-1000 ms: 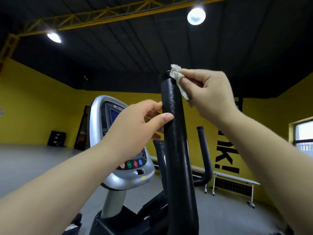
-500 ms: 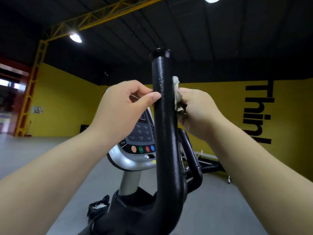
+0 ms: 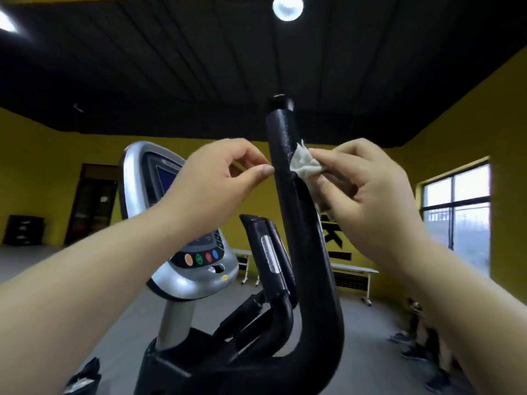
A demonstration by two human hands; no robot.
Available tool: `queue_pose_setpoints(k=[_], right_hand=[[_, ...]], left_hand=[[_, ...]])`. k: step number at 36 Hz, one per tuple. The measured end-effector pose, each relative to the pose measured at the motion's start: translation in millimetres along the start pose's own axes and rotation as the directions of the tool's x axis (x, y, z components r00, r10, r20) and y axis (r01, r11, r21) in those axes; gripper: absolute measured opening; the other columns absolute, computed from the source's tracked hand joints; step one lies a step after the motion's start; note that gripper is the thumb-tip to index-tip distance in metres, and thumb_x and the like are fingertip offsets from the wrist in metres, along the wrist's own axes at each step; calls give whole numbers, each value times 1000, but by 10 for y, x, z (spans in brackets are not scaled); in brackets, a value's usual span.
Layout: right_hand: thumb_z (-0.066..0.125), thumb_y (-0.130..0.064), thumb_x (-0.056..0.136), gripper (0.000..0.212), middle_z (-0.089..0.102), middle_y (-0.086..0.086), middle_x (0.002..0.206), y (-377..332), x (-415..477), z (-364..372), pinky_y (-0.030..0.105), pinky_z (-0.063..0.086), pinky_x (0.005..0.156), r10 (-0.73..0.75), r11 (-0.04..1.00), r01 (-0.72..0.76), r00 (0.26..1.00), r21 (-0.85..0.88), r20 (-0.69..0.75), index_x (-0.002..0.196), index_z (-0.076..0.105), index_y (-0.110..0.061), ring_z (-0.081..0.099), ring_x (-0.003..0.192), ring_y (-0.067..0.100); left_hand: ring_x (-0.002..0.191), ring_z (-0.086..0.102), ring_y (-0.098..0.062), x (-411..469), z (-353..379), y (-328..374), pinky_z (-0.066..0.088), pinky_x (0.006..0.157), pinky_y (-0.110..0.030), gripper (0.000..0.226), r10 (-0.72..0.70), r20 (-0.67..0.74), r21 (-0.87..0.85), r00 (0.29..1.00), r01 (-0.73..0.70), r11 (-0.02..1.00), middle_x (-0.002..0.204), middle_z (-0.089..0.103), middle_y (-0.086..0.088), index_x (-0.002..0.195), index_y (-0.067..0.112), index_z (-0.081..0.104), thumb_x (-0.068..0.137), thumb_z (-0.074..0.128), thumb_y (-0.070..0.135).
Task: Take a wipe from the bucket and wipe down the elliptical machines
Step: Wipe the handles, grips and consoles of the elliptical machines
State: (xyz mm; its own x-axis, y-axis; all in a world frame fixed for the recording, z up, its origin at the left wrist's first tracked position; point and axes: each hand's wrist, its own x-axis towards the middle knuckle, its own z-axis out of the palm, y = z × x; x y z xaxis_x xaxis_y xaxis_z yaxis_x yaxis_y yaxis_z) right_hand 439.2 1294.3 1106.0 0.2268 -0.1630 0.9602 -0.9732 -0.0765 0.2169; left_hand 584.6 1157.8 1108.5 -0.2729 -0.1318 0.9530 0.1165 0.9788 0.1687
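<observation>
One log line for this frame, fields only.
step: wiping handle | right hand: holds wipe against handle | left hand: thumb touching handle

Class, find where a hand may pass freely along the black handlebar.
Free: top of the handlebar, between end cap and hands; its right flank from the right hand down to the bend. Crowded: mid-height, where left hand and wipe touch it; lower left, beside the inner grip.

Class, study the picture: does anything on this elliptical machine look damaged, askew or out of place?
Nothing stands out. The right hand presses a crumpled wipe against the upright black handle, the left hand touches it, and the console looks intact.
</observation>
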Motion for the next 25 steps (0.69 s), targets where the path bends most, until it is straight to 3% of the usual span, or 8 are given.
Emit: queue_pose_setpoints(k=[3, 6, 9, 14, 17, 19, 22, 25], right_hand=[[53, -19, 91, 35, 45, -2, 99, -86, 76, 64, 3, 36, 79, -7, 989, 4, 1000, -145, -21, 123, 62, -9, 42, 86, 4], [50, -21, 90, 40, 40, -2, 101, -153, 206, 48, 2, 34, 78, 7, 963, 0, 1000, -270, 24, 125, 58, -6, 37, 85, 3], [60, -14, 87, 38, 52, 4, 95, -216, 372, -40, 12, 36, 68, -58, 912, 74, 997, -404, 51, 122, 58, 0, 46, 79, 11], [65, -8, 85, 12, 58, 16, 86, -370, 631, -134, 35, 48, 53, -213, 828, 278, 959, -487, 185, 93, 63, 2, 55, 67, 29], [58, -11, 89, 17, 57, 19, 84, -412, 664, -121, 39, 47, 48, -261, 762, 399, 910, -511, 321, 91, 66, 3, 53, 65, 31], [59, -8, 89, 15, 59, 19, 86, -400, 617, -98, 39, 48, 51, -291, 724, 480, 863, -495, 412, 92, 68, 4, 54, 67, 31], [62, -3, 86, 14, 62, 18, 96, -365, 507, -97, 39, 52, 61, -313, 674, 574, 793, -466, 524, 96, 70, 4, 58, 76, 33], [51, -26, 97, 26, 61, 6, 107, -347, 471, -140, 27, 50, 77, -239, 727, 523, 799, -444, 551, 102, 68, -8, 57, 93, 23]], left_hand=[[81, 62, -10, 59, -96, -118, 56, 75, -40, 11, 29, 61, -39, 998, -27, 999, 83, 63, 11, 93, 26, 67, 90, 59, 33], [82, 62, -7, 138, -140, -213, 57, 77, -38, 11, 44, 81, -103, 996, -35, 994, 85, 63, 12, 96, 27, 66, 92, 57, 33], [86, 60, -6, 258, -110, -263, 56, 79, -36, 11, 55, 67, -185, 996, -42, 982, 90, 60, 13, 103, 27, 61, 94, 54, 29], [91, 57, -11, 566, -17, -253, 53, 81, -34, 13, 59, -33, -272, 998, -65, 960, 103, 56, 4, 108, 22, 56, 98, 49, 25], [85, 54, -6, 667, 33, -289, 45, 73, -20, 5, 63, -85, -284, 994, -85, 955, 96, 51, 10, 100, 22, 54, 97, 50, 25], [86, 53, -2, 703, 63, -345, 40, 71, -14, 5, 77, -106, -312, 991, -107, 944, 95, 51, 14, 101, 24, 52, 96, 53, 26], [91, 57, 1, 742, 107, -409, 47, 78, -19, 15, 77, -100, -415, 992, -112, 903, 96, 57, 16, 108, 29, 54, 94, 56, 25], [82, 59, 8, 782, 133, -456, 48, 73, -11, 14, 89, -100, -491, 991, -126, 862, 93, 63, 15, 106, 31, 62, 94, 58, 25]])
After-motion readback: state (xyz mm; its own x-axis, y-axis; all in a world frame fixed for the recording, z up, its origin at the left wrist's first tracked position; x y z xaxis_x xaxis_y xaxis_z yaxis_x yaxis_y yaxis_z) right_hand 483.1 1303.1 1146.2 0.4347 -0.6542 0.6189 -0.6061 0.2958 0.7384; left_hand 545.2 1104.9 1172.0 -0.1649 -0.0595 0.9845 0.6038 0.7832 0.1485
